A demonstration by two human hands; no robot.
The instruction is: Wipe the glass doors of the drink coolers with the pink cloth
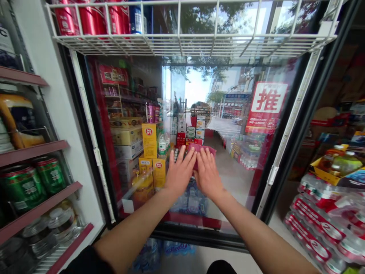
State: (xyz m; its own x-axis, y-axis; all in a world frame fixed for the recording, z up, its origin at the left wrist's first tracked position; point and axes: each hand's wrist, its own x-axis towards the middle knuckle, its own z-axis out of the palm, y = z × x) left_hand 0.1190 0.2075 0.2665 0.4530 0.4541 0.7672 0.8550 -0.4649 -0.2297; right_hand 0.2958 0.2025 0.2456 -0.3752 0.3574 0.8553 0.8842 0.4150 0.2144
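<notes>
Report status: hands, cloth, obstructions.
Right hand flat on pink cloth, against glass door. Left hand alongside, overlapping cloth's edge. Wire rack above, clear of both hands.

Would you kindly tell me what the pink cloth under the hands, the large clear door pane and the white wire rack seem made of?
Pink cloth: probably matt fabric, dull without highlights; fibre unclear.
Large clear door pane: likely smooth glass, see-through and reflective.
White wire rack: probably coated metal, thin smooth rods.
</notes>
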